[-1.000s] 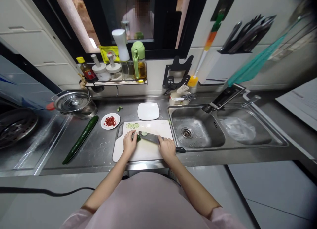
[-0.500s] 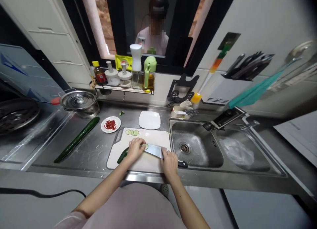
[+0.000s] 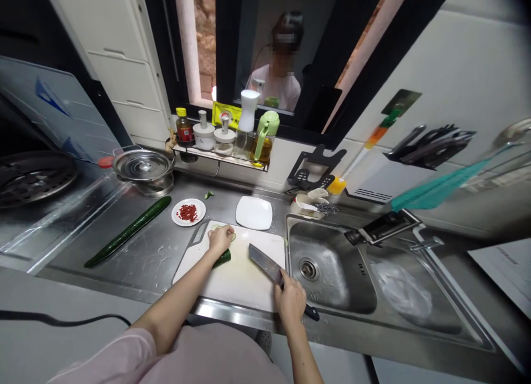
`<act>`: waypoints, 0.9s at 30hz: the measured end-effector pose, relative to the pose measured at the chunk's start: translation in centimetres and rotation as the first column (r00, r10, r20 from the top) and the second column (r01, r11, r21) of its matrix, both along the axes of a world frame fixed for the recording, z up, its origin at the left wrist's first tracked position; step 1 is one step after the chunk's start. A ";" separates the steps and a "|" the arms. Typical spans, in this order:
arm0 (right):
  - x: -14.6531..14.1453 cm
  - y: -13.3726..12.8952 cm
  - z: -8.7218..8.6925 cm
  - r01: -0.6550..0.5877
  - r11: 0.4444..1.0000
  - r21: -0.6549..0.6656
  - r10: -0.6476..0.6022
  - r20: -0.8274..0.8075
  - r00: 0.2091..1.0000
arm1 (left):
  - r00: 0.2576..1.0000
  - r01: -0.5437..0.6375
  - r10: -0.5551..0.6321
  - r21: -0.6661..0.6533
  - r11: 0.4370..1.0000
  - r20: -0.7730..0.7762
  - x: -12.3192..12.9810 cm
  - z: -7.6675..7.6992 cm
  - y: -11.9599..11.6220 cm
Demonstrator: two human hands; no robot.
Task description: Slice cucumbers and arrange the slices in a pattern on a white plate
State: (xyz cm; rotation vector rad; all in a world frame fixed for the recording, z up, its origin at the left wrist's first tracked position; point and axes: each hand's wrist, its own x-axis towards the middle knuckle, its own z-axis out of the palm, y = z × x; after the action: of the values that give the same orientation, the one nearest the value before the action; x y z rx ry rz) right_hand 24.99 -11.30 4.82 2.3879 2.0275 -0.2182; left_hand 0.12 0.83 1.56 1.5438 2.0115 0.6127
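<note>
My right hand (image 3: 291,298) is wrapped round the handle of a kitchen knife (image 3: 264,263), its broad blade angled over the right half of a white cutting board (image 3: 244,287). At the board's upper left, the bent fingers of my left hand (image 3: 220,240) are closed at a thin cucumber slice (image 3: 233,237), beside other slices partly hidden by the hand. A cut cucumber (image 3: 223,258) lies on the board, mostly covered by my left wrist and forearm.
A whole cucumber (image 3: 128,232) and a plate of chopped red pieces (image 3: 188,212) lie to the left. Behind the board is a white square plate (image 3: 254,213). A sink (image 3: 332,284) adjoins it on the right. A lidded steel pot (image 3: 145,171) and a seasoning shelf (image 3: 219,154) stand behind.
My left hand has moved up and left from the cut cucumber to the slices. My right hand has drawn the knife right and toward me, away from the cucumber.
</note>
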 end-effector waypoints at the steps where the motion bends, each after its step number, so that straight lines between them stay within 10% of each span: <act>1: 0.0 -0.1 0.0 0.002 1.000 0.000 -0.002 -0.003 1.000 | 1.000 0.010 -0.010 0.004 1.000 -0.009 -0.1 -0.1 0.5; 27: -0.9 0.5 0.2 -0.003 1.000 -0.011 0.002 -0.070 0.998 | 0.972 0.095 -0.078 0.069 0.993 -0.220 -1.3 -1.4 1.9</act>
State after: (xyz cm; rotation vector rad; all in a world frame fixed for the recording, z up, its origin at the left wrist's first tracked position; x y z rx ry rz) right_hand 24.08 -10.80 5.04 2.4044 2.0524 -0.3167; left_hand -1.17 2.76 0.13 1.8039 2.0857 0.5138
